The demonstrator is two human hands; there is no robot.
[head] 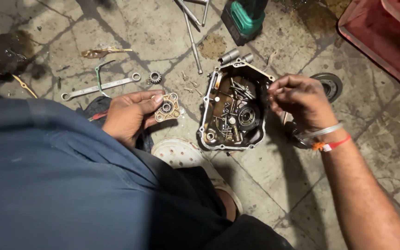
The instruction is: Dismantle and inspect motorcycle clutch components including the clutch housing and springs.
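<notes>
L hand (128, 115) holds bearing plate (167, 107); R hand (299, 99) over engine cover (234, 109).

A small tan metal plate (167, 107) with a round bearing in its middle sits flat, left of centre. Right of it, an open engine cover (234, 109) lies on the floor, full of bolts.

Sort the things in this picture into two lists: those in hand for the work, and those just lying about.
In hand:
left hand holding small bearing plate
right hand over engine cover full of bolts

Lying about:
spanner
small gear
red crate
green tool
</notes>
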